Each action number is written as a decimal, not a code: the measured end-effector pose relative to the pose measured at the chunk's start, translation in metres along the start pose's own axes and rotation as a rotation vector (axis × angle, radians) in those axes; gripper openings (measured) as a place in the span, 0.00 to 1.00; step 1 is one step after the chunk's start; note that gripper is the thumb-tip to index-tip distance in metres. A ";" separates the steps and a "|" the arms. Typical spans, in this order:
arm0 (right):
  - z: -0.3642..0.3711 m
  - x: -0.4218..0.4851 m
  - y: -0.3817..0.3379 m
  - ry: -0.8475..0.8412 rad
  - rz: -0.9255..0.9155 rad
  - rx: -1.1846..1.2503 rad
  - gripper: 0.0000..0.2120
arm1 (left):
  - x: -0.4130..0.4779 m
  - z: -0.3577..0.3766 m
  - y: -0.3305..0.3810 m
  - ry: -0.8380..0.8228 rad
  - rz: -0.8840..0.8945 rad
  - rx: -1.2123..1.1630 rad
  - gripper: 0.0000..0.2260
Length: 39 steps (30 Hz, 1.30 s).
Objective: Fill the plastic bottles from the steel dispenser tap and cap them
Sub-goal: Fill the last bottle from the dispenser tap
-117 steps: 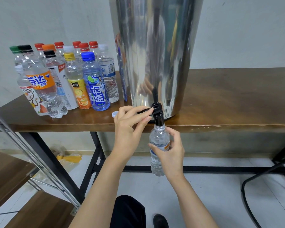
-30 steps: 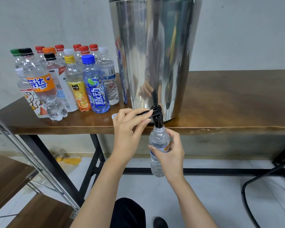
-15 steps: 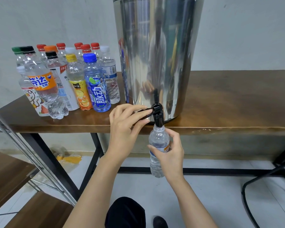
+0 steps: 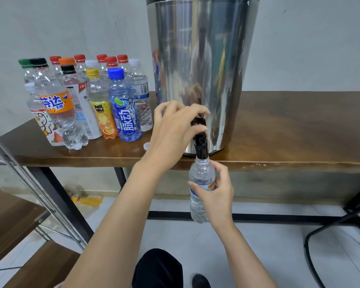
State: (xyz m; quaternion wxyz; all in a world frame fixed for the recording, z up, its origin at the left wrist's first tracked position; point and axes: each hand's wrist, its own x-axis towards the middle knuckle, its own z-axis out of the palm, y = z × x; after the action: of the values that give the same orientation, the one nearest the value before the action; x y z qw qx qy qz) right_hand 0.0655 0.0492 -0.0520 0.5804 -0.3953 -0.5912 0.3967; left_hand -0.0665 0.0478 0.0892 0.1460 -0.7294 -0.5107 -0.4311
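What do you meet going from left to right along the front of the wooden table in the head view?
Clear bottle with orange label → yellow-capped orange-juice bottle → blue-capped blue bottle → small white loose cap → left hand → black plastic tap.
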 end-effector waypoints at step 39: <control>-0.008 -0.020 0.003 -0.021 0.038 -0.031 0.32 | -0.056 0.021 -0.088 -0.186 -0.792 -0.025 0.14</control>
State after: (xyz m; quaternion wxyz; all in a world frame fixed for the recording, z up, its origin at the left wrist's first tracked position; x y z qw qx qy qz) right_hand 0.0733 0.0320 -0.0616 0.5605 -0.4112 -0.5956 0.4026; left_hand -0.1388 0.0650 0.0129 -0.0870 -0.5138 -0.7579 -0.3924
